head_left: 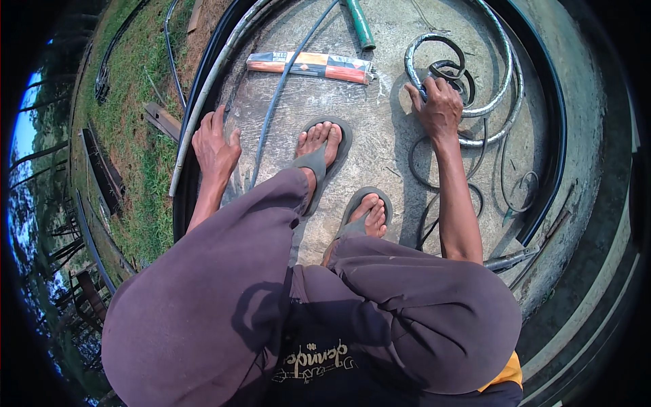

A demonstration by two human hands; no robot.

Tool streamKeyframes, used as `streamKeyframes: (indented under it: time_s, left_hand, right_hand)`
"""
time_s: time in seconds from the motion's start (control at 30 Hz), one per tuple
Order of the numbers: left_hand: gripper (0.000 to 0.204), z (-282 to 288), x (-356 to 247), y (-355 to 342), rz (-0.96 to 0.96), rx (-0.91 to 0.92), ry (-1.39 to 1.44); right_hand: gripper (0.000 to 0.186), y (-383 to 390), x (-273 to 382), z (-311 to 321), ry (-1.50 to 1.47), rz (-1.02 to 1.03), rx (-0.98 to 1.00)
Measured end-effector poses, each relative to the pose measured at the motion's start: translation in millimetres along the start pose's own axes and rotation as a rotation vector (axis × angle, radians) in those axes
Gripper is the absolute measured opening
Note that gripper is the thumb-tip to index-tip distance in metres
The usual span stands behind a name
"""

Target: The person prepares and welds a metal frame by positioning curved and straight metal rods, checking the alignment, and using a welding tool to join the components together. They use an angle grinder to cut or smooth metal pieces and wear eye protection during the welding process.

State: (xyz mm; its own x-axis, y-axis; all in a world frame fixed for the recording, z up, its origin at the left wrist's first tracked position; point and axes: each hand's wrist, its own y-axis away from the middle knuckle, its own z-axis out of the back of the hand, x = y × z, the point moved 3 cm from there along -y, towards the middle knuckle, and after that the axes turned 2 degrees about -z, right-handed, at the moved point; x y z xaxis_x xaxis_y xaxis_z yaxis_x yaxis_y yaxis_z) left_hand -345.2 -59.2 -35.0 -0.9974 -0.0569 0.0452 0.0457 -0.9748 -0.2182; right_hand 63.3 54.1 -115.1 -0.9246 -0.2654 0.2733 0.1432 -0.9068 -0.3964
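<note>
I am crouched on a round concrete slab (380, 136), knees in purple trousers, feet in grey sandals. My right hand (439, 105) reaches forward and grips a coiled grey braided hose (488, 102) near its looped end. My left hand (215, 146) rests flat, fingers spread, on the slab's left rim beside a black pipe (186, 183) and a pale pipe (203, 95) that curve along the edge. It holds nothing.
An orange and black flat packet (308, 66) lies ahead of my feet. A green pipe (359, 24) and a thin blue-grey cable (278, 95) cross the slab. Thin black wire loops (424, 180) lie by my right arm. Grass (135, 136) and wooden boards (161, 119) lie left.
</note>
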Motion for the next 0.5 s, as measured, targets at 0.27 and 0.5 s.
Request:
streamKeyframes:
  time_s: [0.27,0.5]
  left_hand:
    - [0.053,73.5,-67.2,55.0,0.343,0.990,1.394]
    - [0.039,87.2,-3.1,129.1,0.529,1.058,1.290]
  right_hand:
    - [0.041,5.0,4.5,-3.1,0.032,-0.020,0.012]
    - [0.037,5.5,-1.9,11.9,0.110,0.001,-0.009]
